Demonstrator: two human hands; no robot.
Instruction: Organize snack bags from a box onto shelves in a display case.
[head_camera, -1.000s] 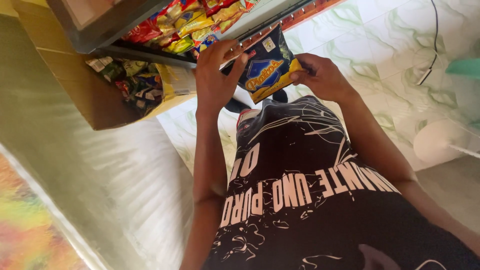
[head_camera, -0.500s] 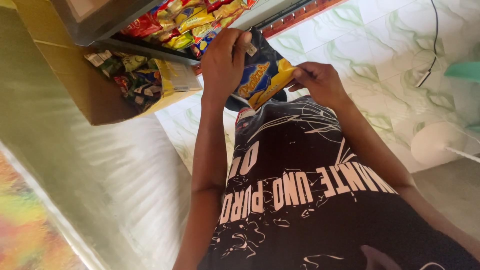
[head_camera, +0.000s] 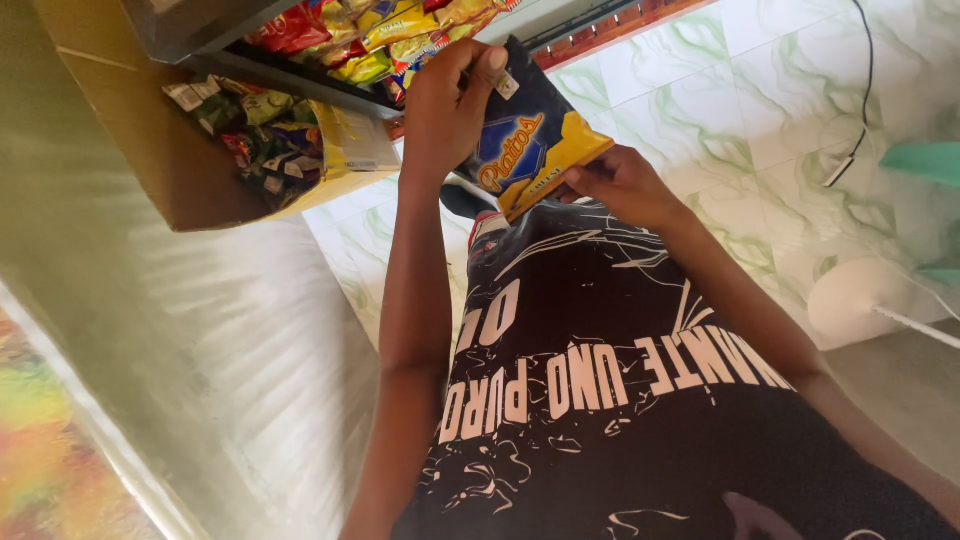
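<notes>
Snack bag (head_camera: 530, 150), dark blue and yellow, glossy foil, held up in both hands in front of a shelf (head_camera: 250, 30) of red and yellow snack packets (head_camera: 390, 25). Head view only: left hand (head_camera: 445, 110) closed over the bag's upper left edge, fingers curled on its top, thumb tip beside a small white tag at the corner; right hand (head_camera: 615, 185) pinching the lower right corner, fingers tight on the foil. Bag tilted, slightly creased, apparently still sealed and full, clear of the shelf and just above the black printed shirt (head_camera: 620, 400). Likely mid-handling, the bag being turned or checked near the shelf; any next move calls for a steady two-handed hold, since slick foil can slip. Below the shelf, an open cardboard box (head_camera: 200, 200) with more small packets inside, well left of the bag. Pale green-veined floor tiles (head_camera: 740, 90) behind, a white cable (head_camera: 850, 130) trailing across them at right.
</notes>
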